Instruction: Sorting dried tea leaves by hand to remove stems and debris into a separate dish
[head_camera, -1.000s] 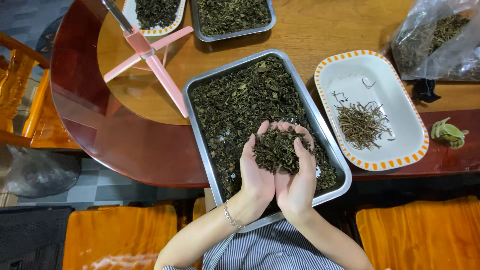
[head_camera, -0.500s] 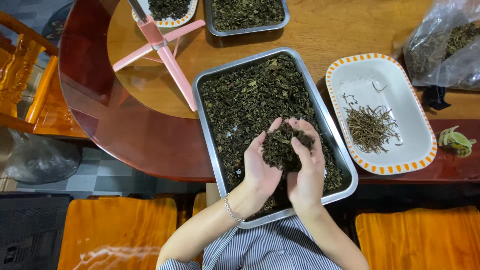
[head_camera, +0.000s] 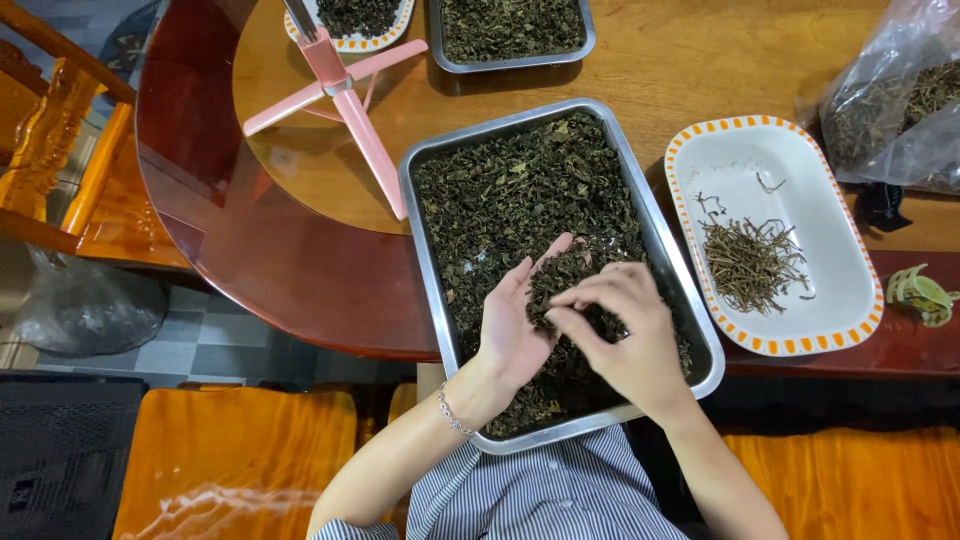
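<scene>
Left hand (head_camera: 515, 320): palm up over the near part of the tray (head_camera: 432, 250), fingers spread wide and cupped under a small heap of dried leaves (head_camera: 520, 195).
Right hand (head_camera: 625, 330): above the left palm, fingers narrowed to a pinch in the heap; whether a stem is held cannot be told.
Change: half a second ago both hands cupped one mound together; now the left alone carries it and the right has turned to picking. The work appears to have passed from scooping to sorting.
Leaves: most lie loose in the steel tray on the bench (head_camera: 700, 60); a handful rests on the left palm.
Dish (head_camera: 850, 240): white with an orange rim, right of the tray, holding a small pile of thin stems (head_camera: 750, 262).
Pink stand (head_camera: 345, 100): left of the tray, top cut off.
Hidden: two further containers and a plastic bag (head_camera: 890, 110) are cropped by the frame; the right fingertips are masked by leaves.
</scene>
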